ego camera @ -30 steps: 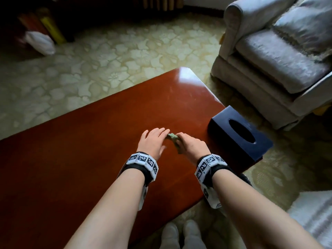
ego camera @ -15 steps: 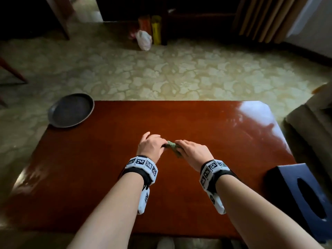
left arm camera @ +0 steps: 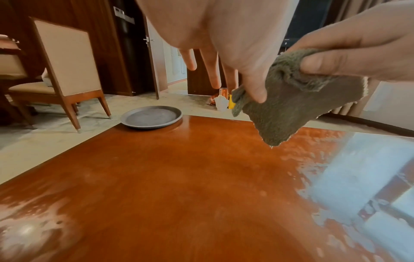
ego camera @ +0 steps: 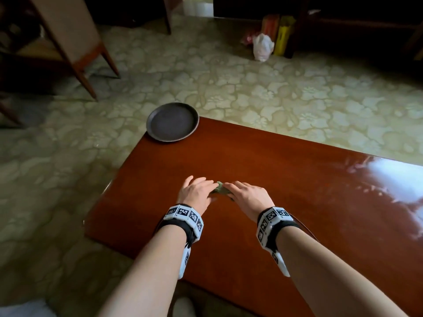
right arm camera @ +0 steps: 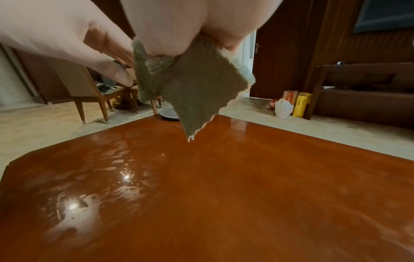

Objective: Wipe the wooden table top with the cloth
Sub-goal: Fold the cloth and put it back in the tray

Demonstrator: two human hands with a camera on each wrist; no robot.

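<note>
- Olive-green cloth (left arm camera: 295, 106) hung clear above the red-brown wooden table (ego camera: 286, 202), lowest corner just off the surface.
- Left hand (ego camera: 196, 193): thumb pinched one cloth edge, other fingers (left arm camera: 210, 70) straight.
- Right hand (ego camera: 248, 196): grip curled round the other edge.
- Dark round plate (ego camera: 172, 121) sat at the table's far left corner.

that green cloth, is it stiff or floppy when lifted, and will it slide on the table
Probably floppy: the cloth bunches where the left hand and right hand pinch it, and its free corner droops. It looks light, since fingertips alone carry it. It would likely glide easily on the glossy table, though dampness cannot be judged.
</note>
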